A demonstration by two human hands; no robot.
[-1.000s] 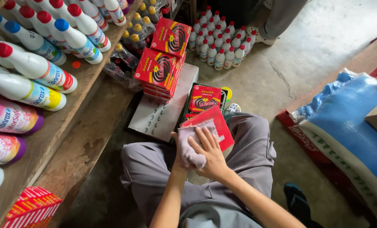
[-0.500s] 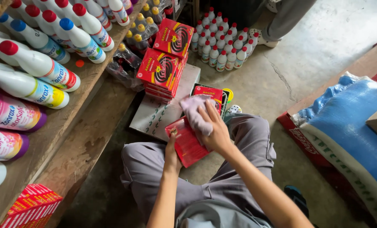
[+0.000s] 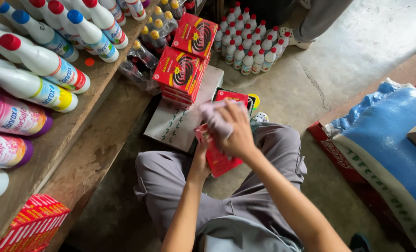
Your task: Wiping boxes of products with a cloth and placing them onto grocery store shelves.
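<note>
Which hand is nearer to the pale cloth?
Right. The right hand holds the pale cloth on the red box; the left hand grips that box's lower edge, just below the cloth.

stacked red boxes (image 3: 183, 70) just ahead

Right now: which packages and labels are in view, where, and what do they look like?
Red flat box: over the lap, left hand under it, right hand wiping it with a pale cloth.
Stacked red boxes: on grey carton, black spiral graphic.
White bottles: shelf at left, coloured caps, bright labels.
Blue sack: right.
</note>
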